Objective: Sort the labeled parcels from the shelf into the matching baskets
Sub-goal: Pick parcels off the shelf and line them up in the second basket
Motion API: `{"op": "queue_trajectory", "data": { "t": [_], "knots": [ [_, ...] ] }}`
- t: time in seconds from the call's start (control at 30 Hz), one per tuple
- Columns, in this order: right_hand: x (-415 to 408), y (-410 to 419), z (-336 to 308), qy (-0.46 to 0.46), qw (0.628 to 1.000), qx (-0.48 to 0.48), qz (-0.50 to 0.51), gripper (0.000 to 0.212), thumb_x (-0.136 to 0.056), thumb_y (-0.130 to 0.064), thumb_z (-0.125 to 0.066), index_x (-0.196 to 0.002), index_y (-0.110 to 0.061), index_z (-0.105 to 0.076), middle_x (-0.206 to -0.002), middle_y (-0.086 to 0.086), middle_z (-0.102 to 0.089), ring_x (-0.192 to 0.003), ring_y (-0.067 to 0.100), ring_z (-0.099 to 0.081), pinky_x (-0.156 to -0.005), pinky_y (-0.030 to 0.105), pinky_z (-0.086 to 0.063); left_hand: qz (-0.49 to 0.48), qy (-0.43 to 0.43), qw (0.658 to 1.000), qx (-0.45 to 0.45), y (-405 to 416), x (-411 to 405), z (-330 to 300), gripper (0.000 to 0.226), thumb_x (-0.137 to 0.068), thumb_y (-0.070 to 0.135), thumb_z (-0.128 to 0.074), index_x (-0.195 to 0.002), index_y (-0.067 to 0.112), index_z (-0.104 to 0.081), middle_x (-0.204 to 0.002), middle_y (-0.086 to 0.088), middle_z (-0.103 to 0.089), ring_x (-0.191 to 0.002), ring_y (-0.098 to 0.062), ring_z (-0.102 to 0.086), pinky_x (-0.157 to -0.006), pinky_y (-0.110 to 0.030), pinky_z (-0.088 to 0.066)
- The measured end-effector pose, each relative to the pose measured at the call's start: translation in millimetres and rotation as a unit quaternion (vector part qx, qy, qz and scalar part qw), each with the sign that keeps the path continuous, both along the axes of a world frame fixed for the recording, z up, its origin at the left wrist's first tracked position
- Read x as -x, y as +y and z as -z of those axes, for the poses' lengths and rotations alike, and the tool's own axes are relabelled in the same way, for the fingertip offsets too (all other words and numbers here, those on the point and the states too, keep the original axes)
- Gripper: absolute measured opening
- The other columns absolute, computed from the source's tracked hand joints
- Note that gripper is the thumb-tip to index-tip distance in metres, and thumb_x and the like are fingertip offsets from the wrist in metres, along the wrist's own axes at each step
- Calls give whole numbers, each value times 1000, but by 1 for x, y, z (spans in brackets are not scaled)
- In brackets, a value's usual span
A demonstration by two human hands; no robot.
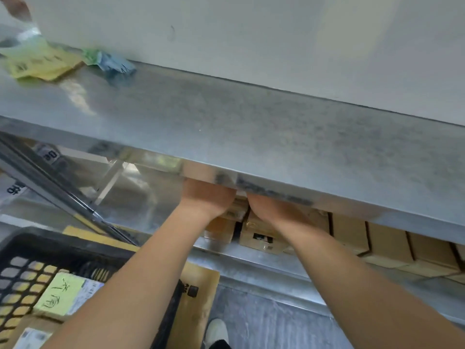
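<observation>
**Both hands under the steel shelf, among the cardboard parcels**

Bare forearms fill the lower frame, reaching away from the camera and up under the upper shelf point(251, 127); that shelf is the largest thing here, a broad sheet of dull, mottled grey metal with a folded front lip, running slantwise from upper left to lower right against a plain pale wall point(276, 41); beneath it a second metal shelf point(251, 260), smooth and reflective, carries a row of brown cardboard parcels point(392, 245), boxy and flat-sided, standing close together with their long sides running back into the shelf; at lower left sits a black plastic basket point(15, 245) with a lattice wall of rounded openings, and inside it lies a parcel bearing a yellow-green note point(64, 294) with handwritten characters beside a white printed label; a flat brown cardboard piece point(201, 298) lies under the basket's right side; on the upper shelf's far left lie yellow paper envelopes point(37, 64) and a crumpled green-and-blue packet point(110, 62), blurred; a pale shoe point(216, 332) shows on the grey floor; the left hand point(208, 197) and right hand point(274, 209) sit side by side at one small taped parcel point(261, 238) with a dark printed mark on its front; their fingers vanish behind the shelf lip, so I cannot tell how open either grip is or whether it holds anything.
</observation>
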State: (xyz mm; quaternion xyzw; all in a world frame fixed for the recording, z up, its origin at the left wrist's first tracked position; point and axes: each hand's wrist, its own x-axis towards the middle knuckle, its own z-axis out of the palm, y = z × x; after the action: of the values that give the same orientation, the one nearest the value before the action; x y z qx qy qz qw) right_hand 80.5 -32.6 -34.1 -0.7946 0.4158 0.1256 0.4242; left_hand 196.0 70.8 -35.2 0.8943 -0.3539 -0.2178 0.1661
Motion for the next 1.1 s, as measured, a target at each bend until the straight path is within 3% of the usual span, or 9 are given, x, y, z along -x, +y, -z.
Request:
{"op": "queue_trajectory", "data": {
  "t": [0.1, 0.2, 0.3, 0.43, 0.5, 0.57, 0.67, 0.87, 1.1],
  "knots": [
    [-3, 3, 1, -3, 1000, 3, 18, 38, -109, -47, -32, -99, -19, -57, -107, 9, -67, -91, 21, -65, -89, 34, -54, -14, -12, 1000, 24, 1, 9, -9, 32, -102, 23, -40, -70, 29, -35, -79, 1, -54, -89, -23, -56, -80, -30, -45],
    [1, 13, -16, -5, 998, 65, -5, 39, -110, -38, -31, -75, -24, -39, -74, -1, -47, -65, 15, -49, -62, 31, -45, -35, -107, 991, 67, 16, 28, -21, 38, -96, 24, -45, -60, 20, -32, -60, -2, -44, -66, -33, -53, -58, -31, -37],
    [20, 26, -31, -4, 991, 95, -93, 33, -110, -41, -28, -94, -27, -52, -89, 6, -57, -90, 25, -59, -89, 41, -50, -54, -146, 978, 141, 35, 47, -16, 25, -93, 39, -45, -75, 22, -51, -74, -11, -54, -62, -39, -54, -54, -34, -45],
    [51, 44, -18, -242, 967, 82, 6, 33, -105, -40, -47, -126, -21, -64, -114, -4, -69, -107, 19, -65, -94, 30, -47, -122, -140, 974, 127, 59, 92, -25, 38, -94, 49, -52, -127, 31, -48, -103, -8, -47, -73, -39, -56, -61, -37, -43],
    [67, 56, -8, -298, 954, 41, 10, 38, -105, -37, -50, -140, -24, -58, -123, -17, -59, -116, 5, -58, -100, 20, -39, -140, -167, 969, 116, 71, 113, -26, 42, -92, 50, -56, -128, 31, -48, -121, -12, -45, -73, -40, -59, -59, -35, -43],
    [83, 63, 3, -338, 941, -12, 29, 35, -102, -45, -47, -133, -37, -62, -131, -18, -62, -122, 8, -59, -108, 33, -45, -160, -191, 963, 97, 82, 135, -28, 42, -90, 49, -56, -129, 33, -49, -135, -12, -40, -75, -38, -62, -59, -35, -47],
    [110, 69, 15, -357, 931, -76, 2, 32, -99, -45, -43, -123, -43, -63, -125, -11, -66, -117, 12, -63, -100, 49, -52, -188, -213, 957, 54, 93, 177, -33, 41, -92, 52, -44, -133, 42, -45, -142, -8, -35, -74, -31, -62, -54, -33, -47],
    [160, 87, 19, -345, 901, -260, -43, 33, -106, -7, -48, -118, -33, -64, -118, -9, -67, -104, 0, -67, -89, 25, -56, -259, -242, 933, -69, 108, 254, -41, 63, -85, 82, -40, -131, 40, -44, -143, -14, -38, -77, -28, -64, -50, -28, -43],
    [205, 127, -8, -357, 860, -354, -85, 30, -100, 11, -48, -112, -14, -61, -98, 2, -62, -71, -6, -63, -64, 14, -51, -322, -288, 899, -77, 146, 317, -60, 50, -89, 65, -46, -128, 35, -50, -142, -3, -46, -119, -32, -46, -70, -39, -53]
  ]
}}
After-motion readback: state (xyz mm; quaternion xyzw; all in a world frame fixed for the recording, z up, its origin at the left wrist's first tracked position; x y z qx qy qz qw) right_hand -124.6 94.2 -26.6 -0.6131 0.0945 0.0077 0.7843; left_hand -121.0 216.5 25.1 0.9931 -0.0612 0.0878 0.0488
